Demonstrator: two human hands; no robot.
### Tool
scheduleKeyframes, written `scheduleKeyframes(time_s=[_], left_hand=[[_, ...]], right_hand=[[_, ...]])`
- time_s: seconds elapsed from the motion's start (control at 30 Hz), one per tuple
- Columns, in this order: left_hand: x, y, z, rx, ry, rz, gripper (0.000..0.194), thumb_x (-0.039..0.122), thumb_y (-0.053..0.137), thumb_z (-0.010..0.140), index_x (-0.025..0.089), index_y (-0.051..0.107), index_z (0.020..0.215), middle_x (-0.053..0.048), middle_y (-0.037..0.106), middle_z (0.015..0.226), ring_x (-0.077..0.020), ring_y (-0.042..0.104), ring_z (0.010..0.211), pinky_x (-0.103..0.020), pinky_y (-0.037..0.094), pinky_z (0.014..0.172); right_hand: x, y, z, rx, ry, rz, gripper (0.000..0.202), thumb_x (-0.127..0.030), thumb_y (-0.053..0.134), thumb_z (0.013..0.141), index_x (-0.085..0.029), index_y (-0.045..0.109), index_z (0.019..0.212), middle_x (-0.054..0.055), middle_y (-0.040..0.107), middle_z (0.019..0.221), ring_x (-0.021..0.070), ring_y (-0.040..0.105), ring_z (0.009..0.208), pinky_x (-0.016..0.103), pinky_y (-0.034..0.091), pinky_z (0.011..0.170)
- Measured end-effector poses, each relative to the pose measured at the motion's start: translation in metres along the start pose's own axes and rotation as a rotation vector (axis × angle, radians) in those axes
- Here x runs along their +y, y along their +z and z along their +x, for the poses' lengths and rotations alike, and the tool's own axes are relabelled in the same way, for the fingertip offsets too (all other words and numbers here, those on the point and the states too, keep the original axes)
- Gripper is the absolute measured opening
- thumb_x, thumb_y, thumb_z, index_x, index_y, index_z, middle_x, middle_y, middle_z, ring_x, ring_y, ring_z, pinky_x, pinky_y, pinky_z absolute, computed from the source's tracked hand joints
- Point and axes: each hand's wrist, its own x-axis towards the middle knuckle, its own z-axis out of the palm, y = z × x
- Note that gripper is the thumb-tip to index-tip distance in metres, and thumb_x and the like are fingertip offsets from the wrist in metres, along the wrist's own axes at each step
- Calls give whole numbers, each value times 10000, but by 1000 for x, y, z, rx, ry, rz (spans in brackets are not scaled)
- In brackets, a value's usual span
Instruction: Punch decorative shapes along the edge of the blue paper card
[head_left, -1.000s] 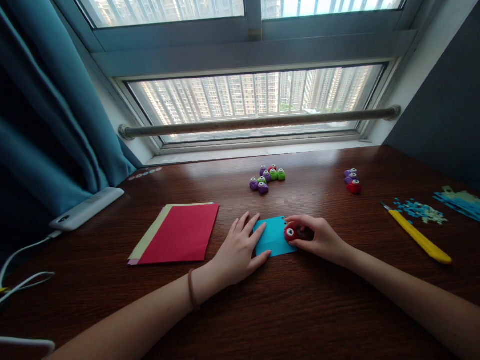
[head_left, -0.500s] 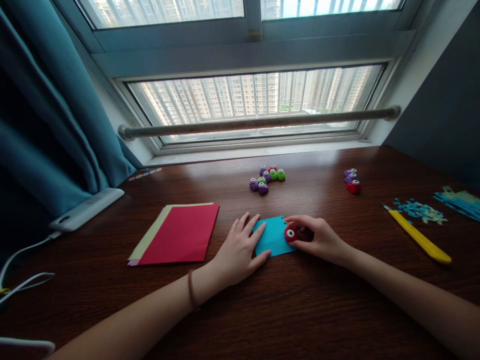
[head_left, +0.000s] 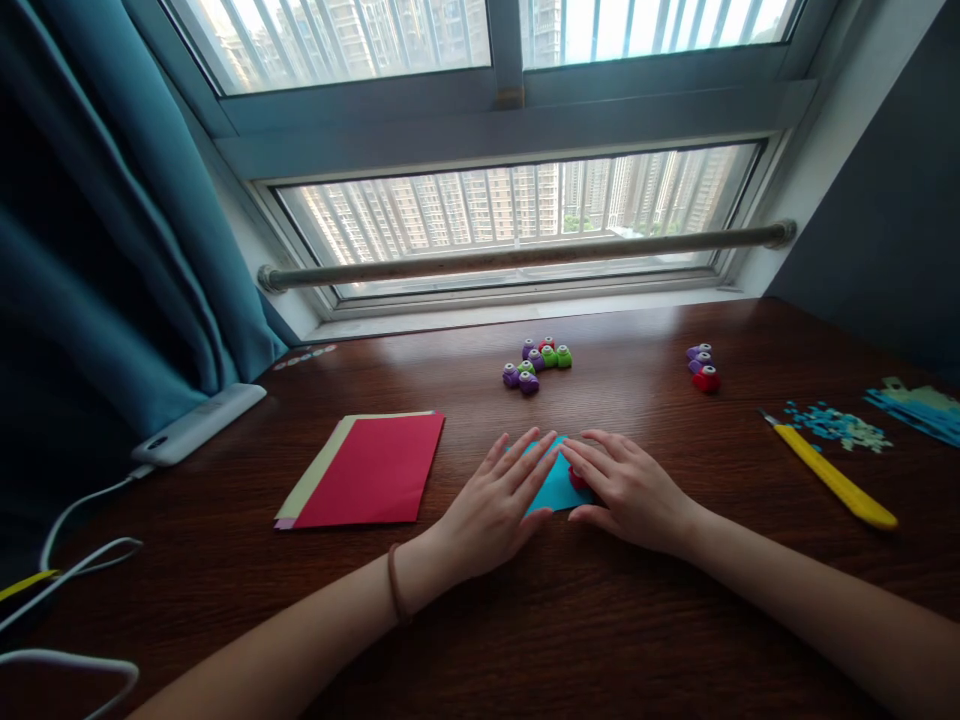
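Note:
A small blue sheet of paper [head_left: 556, 490] lies on the table in front of me, partly covered by both hands. My left hand [head_left: 504, 490] rests flat on its left side, fingers stretched out. At the right side, my right hand [head_left: 626, 488] reaches over a red craft punch [head_left: 577, 479] with fingers extended and the thumb apart. Most of that punch is hidden beneath the hand. The fingertips of both hands come close together near the paper's top edge.
Several purple, green and red craft punches [head_left: 534, 358] stand at the back; more punches [head_left: 705, 378] sit right. A yellow craft knife [head_left: 832, 475] lies beside blue and pale paper bits [head_left: 840, 425] and strips [head_left: 915, 410]. Red paper [head_left: 367, 470] tops a stack left, near a white power strip [head_left: 202, 422].
My right hand has gone from pinching the red craft punch to stretching its fingers over it. My left hand has slid slightly right over the paper. The view has tilted up a little.

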Motion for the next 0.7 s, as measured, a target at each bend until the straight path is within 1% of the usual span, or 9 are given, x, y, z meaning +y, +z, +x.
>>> scheduleKeyframes(time_s=[0.1, 0.17, 0.23, 0.3, 0.4, 0.47, 0.57, 0.63, 0.7], left_hand=[[10, -2, 7, -32, 35, -17, 542, 210, 368, 913, 141, 137, 1398, -90, 217, 1459, -222, 90, 1358, -457, 216, 1098], [15, 0, 12, -39, 60, -37, 532, 152, 354, 896, 130, 161, 1391, -91, 214, 1459, -212, 95, 1357, -447, 231, 1097], [20, 4, 17, -26, 84, -58, 534, 103, 344, 861, 88, 202, 1376, -115, 234, 1450, -211, 115, 1354, -425, 249, 1097], [24, 8, 22, 0, 99, -67, 549, 78, 357, 805, 21, 264, 1343, -164, 285, 1421, -229, 167, 1343, -395, 266, 1094], [29, 10, 28, 24, 112, -18, 567, 89, 393, 736, -56, 338, 1281, -234, 366, 1354, -291, 266, 1304, -401, 296, 1079], [31, 8, 32, 29, 123, 27, 554, 103, 408, 718, -75, 382, 1242, -259, 415, 1307, -317, 344, 1260, -413, 332, 1055], [31, 4, 39, 21, 140, 63, 508, 130, 433, 710, -76, 456, 1173, -264, 499, 1219, -312, 459, 1170, -398, 388, 1005], [32, 2, 43, 7, 160, 114, 479, 155, 448, 722, -85, 488, 1134, -271, 535, 1163, -316, 496, 1121, -397, 414, 965], [34, -1, 48, -21, 196, 191, 427, 170, 452, 744, -83, 532, 1079, -269, 568, 1098, -321, 527, 1063, -401, 431, 920]], right_hand=[[0, 2, 1, 17, -27, -31, 485, -420, 561, 828, -81, 541, 1174, 150, 532, 1202, 312, 424, 1147, 442, 405, 916], [0, 4, 1, 29, -33, -52, 434, -374, 594, 813, -72, 571, 1124, 151, 542, 1186, 305, 431, 1145, 425, 406, 927], [0, 7, 1, 37, -36, -73, 436, -335, 629, 792, -54, 573, 1121, 157, 540, 1192, 298, 437, 1143, 409, 404, 941], [0, 10, 0, 43, -40, -88, 458, -316, 652, 771, -36, 573, 1125, 166, 541, 1191, 298, 444, 1140, 402, 405, 948], [0, 13, 0, 52, -52, -96, 441, -289, 648, 769, -34, 578, 1122, 172, 542, 1191, 298, 451, 1141, 406, 413, 942], [-1, 15, 0, 69, -55, -97, 411, -264, 626, 780, -31, 582, 1115, 180, 541, 1191, 293, 461, 1139, 408, 425, 931], [-2, 17, 0, 102, -61, -89, 329, -213, 578, 802, -17, 604, 1065, 194, 565, 1148, 277, 494, 1110, 395, 449, 910], [-2, 17, 0, 109, -76, -93, 266, -153, 542, 807, -21, 622, 1024, 194, 580, 1121, 273, 510, 1093, 389, 461, 897], [-2, 18, 0, 100, -89, -109, 254, -98, 509, 800, -24, 629, 1012, 192, 581, 1120, 274, 513, 1090, 389, 464, 894]])
